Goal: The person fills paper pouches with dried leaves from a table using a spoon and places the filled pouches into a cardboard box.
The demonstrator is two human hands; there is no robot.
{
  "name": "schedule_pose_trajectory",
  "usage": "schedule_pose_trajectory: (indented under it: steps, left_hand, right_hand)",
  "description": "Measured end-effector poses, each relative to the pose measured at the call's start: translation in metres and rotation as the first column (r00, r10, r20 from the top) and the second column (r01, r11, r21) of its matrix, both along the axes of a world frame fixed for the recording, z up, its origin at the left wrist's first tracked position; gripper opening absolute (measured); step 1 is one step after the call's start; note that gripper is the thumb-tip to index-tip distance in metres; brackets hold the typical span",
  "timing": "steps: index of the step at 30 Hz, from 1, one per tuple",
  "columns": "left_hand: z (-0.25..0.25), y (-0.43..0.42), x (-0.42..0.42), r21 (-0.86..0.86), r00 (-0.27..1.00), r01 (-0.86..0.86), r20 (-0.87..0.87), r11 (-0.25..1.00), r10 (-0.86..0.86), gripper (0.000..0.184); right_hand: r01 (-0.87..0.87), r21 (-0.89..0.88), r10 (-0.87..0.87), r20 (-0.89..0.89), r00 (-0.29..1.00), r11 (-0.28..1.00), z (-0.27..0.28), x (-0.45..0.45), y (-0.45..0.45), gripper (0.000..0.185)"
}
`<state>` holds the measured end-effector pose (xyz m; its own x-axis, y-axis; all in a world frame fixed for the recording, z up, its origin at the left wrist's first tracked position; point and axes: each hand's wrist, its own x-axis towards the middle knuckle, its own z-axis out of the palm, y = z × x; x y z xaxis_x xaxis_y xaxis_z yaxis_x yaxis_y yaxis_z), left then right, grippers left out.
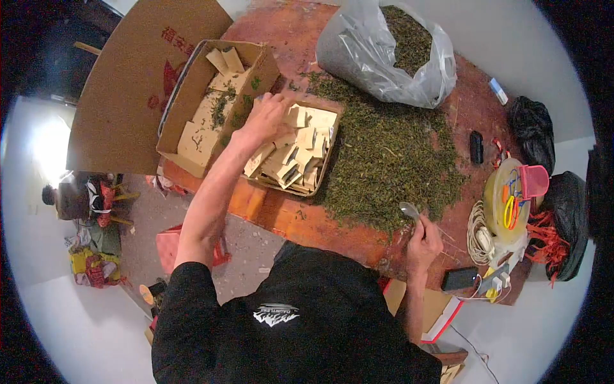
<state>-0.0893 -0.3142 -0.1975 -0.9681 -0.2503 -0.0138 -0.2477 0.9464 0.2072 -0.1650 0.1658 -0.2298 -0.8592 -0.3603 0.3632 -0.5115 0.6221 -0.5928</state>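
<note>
My left hand (268, 120) reaches over the left side of a small box (337, 131) full of folded tan paper packets (306, 139). Its fingers are bent and closed; what they hold, if anything, is hidden beneath them. In my right hand (425, 244) is a clear spoon (409, 210), pinched by the handle, its bowl over the lower edge of a spread of dried green leaves (390, 153). A larger cardboard box (173, 150) stands left of the packets, with a few tan packets (225, 61) and scattered leaf bits inside.
A clear plastic bag (364, 54) of leaves stands at the back of the reddish table (256, 201). To the right lie a black phone-like device (460, 279), a coiled white cord (478, 233), a round yellowish container (505, 224) with a pink basket (533, 181), and black bags (566, 221).
</note>
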Motion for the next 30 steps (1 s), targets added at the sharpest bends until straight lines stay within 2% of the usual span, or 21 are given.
schedule_pose_trajectory:
  steps: [1,6,9,12,15,18,21,24,27,30]
  left_hand:
    - [0.002,0.002,-0.001,-0.008,1.0,-0.014,0.017,1.0,0.014,0.074]
    - [0.006,0.002,0.005,-0.034,1.0,0.016,0.005,0.999,-0.016,0.067]
    - [0.005,0.009,0.011,-0.029,0.997,0.007,-0.081,1.0,-0.01,0.066]
    - [0.003,0.006,0.007,0.033,1.0,-0.015,-0.009,0.999,0.015,0.08]
    - [0.0,0.006,0.005,0.076,0.994,0.002,-0.109,0.997,0.006,0.07]
    - [0.01,0.009,0.002,0.158,0.994,-0.05,-0.086,0.986,0.064,0.06]
    - [0.016,0.016,0.009,0.145,0.97,-0.025,-0.235,0.989,0.059,0.055]
    - [0.027,0.027,0.015,0.275,0.948,0.014,-0.311,0.961,0.075,0.054]
    - [0.042,0.042,0.018,0.291,0.937,0.022,-0.338,0.957,0.081,0.052]
    - [0.054,0.061,0.019,0.341,0.895,0.086,-0.439,0.936,0.078,0.051]
  right_hand:
    - [-0.004,-0.001,0.004,-0.035,0.999,1.0,-0.002,-0.001,0.0,0.015]
    - [0.015,0.033,-0.017,0.047,0.999,0.999,0.005,0.003,-0.002,0.015]
    - [0.008,0.024,-0.009,0.035,0.999,1.0,0.003,0.004,-0.004,0.015]
    - [0.017,0.021,-0.018,0.043,0.999,1.0,0.003,0.007,-0.006,0.015]
    - [0.027,0.023,-0.028,0.042,0.999,0.999,-0.002,0.009,-0.005,0.014]
    - [0.016,0.016,-0.017,0.014,1.0,1.0,-0.004,0.011,-0.006,0.014]
    - [0.027,0.035,-0.028,0.045,0.999,0.999,-0.003,0.013,-0.007,0.014]
    - [0.043,0.036,-0.046,0.089,0.995,0.998,-0.005,0.015,-0.006,0.014]
    - [0.053,0.014,-0.054,0.088,0.995,0.999,0.004,0.012,-0.009,0.015]
    - [0.097,-0.003,-0.097,0.075,0.992,0.995,0.008,0.012,-0.011,0.017]
